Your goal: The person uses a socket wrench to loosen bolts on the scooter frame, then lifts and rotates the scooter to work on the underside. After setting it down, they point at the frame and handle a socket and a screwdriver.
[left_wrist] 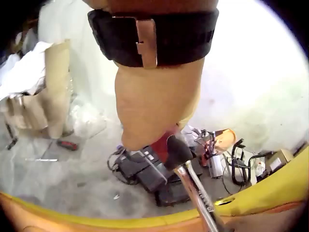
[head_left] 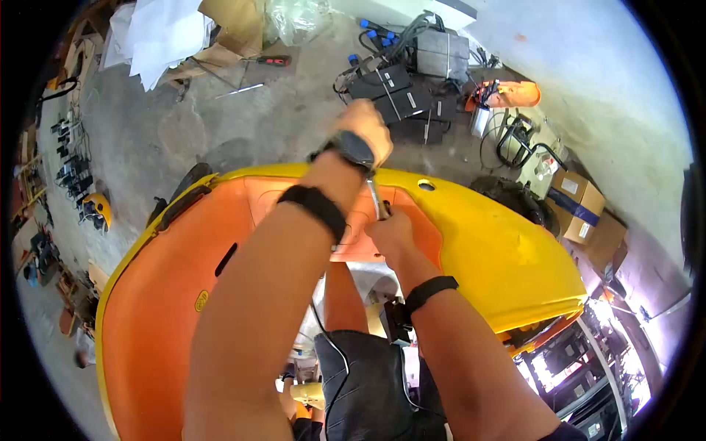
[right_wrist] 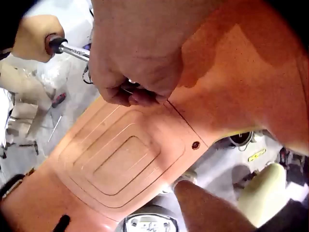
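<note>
Fingers (right_wrist: 116, 95) of left hand (head_left: 368, 128) and right hand (head_left: 393, 233) curled round metal-shafted tool (left_wrist: 197, 194)

1. Left hand (head_left: 365, 131): bare; forearm bare.
2. Watch (head_left: 354, 149), left wrist: dark round face, black strap. Buckle (left_wrist: 147, 43) is metal, copper-toned, rectangular; small holes visible along the strap.
3. Left band (head_left: 315, 209): plain black, wrapped round the forearm above the watch.
4. Right hand (head_left: 392, 234): bare; forearm bare.
5. Right band (head_left: 432, 292): black, narrow; a black boxy unit (head_left: 397, 323) sits at its inner side.
6. Shorts (head_left: 371, 389): dark, near black; thin cord (head_left: 346, 361) lies across them.
7. Sleeve (head_left: 565, 434): dark, edge only visible.
</note>
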### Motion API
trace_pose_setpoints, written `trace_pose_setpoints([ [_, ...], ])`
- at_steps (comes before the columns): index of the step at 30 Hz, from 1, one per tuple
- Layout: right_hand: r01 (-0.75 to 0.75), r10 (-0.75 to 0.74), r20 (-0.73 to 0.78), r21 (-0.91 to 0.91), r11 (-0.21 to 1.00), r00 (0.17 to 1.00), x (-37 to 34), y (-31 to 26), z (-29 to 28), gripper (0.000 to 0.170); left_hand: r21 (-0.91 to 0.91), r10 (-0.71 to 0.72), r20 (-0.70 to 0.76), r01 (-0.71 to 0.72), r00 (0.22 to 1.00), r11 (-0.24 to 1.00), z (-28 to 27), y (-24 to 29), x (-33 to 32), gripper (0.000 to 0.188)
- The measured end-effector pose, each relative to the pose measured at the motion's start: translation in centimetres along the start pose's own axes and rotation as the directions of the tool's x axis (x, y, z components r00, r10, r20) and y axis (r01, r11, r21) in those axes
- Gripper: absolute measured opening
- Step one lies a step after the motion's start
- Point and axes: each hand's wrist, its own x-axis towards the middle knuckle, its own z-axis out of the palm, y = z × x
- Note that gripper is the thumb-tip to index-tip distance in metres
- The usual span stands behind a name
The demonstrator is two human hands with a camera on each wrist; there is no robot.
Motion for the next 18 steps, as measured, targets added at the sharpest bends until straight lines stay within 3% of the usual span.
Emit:
trace_pose_setpoints([
  [2, -0.134, 0.083, 0.151, 0.369, 0.92, 0.985, 0.0, -0.1, -0.6, 0.032, 0.175, 0.092, 0.064, -0.102, 0.994, 0.979, -0.4, 1.4, 3.3, 0.015],
  [3, -0.131, 0.083, 0.145, 0.367, 0.921, 0.986, -0.4, -0.6, -1.0, 0.032, 0.204, 0.128, 0.157, -0.159, 0.979, 0.966, -0.7, 1.3, 4.2, 0.015],
  [5, -0.185, 0.155, 0.179, 0.168, 0.968, 0.972, -0.8, -1.8, -2.0, 0.024, 0.08, 0.02, 0.046, -0.024, 0.999, 0.997, 0.4, 1.1, 2.4, 0.012],
  [6, -0.01, 0.011, 0.083, -0.007, 1.0, 0.997, -2.4, -3.4, -3.0, 0.02, -0.005, -0.012, -0.048, 0.012, 0.999, 1.0, 2.2, 0.3, 0.2, 0.013],
  [7, -0.013, 0.013, 0.087, -0.006, 1.0, 0.996, -2.7, -3.6, -3.1, 0.02, -0.262, -0.172, 0.222, 0.229, 0.96, 0.938, 2.2, -0.3, -2.6, 0.019],
  [8, 0.13, -0.108, 0.101, -0.251, 0.959, 0.989, -2.7, -4.0, -3.3, 0.019, -0.296, -0.212, 0.325, 0.312, 0.922, 0.903, 2.9, -0.2, -6.2, 0.018],
  [9, 0.263, -0.223, 0.141, -0.476, 0.839, 0.965, -2.6, -4.3, -3.6, 0.018, -0.504, -0.339, 0.287, 0.442, 0.896, 0.742, 7.8, 1.5, -9.8, 0.019],
  [10, 0.443, -0.467, 0.183, -0.716, 0.54, 0.865, -1.1, -2.0, -2.5, 0.016, -0.509, -0.314, 0.371, 0.474, 0.874, 0.718, 10.7, 3.9, -13.1, 0.021],
  [11, 0.45, -0.479, 0.181, -0.713, 0.538, 0.859, -0.8, -1.9, -1.8, 0.016, -0.574, -0.363, 0.505, 0.618, 0.783, 0.537, 10.7, 7.0, -15.2, 0.021],
  [12, 0.36, -0.487, 0.103, -0.805, 0.471, 0.867, -0.8, -1.8, -1.0, 0.017, -0.555, -0.408, 0.595, 0.721, 0.692, 0.414, 11.8, 10.9, -16.3, 0.021],
  [13, 0.254, -0.492, 0.027, -0.88, 0.401, 0.87, -1.0, -1.5, -0.7, 0.017, -0.64, -0.378, 0.626, 0.727, 0.682, 0.251, 12.2, 14.2, -17.4, 0.026],
  [14, 0.25, -0.488, 0.025, -0.881, 0.402, 0.872, -1.1, -1.7, -1.3, 0.017, -0.673, -0.388, 0.611, 0.711, 0.69, 0.205, 12.3, 17.2, -17.4, 0.027],
  [16, 0.384, -0.48, 0.22, -0.881, 0.276, 0.849, -1.6, -2.1, -2.9, 0.017, -0.706, -0.388, 0.599, 0.69, 0.701, 0.157, 11.3, 18.6, -16.9, 0.028],
  [17, 0.381, -0.475, 0.219, -0.883, 0.275, 0.852, -1.8, -1.7, -2.9, 0.017, -0.624, -0.439, 0.646, 0.763, 0.624, 0.168, 11.3, 18.0, -16.7, 0.028],
  [18, 0.369, -0.447, 0.173, -0.838, 0.402, 0.878, -1.7, -1.5, -2.7, 0.014, -0.534, -0.499, 0.676, 0.827, 0.542, 0.174, 10.8, 16.3, -16.1, 0.027],
])
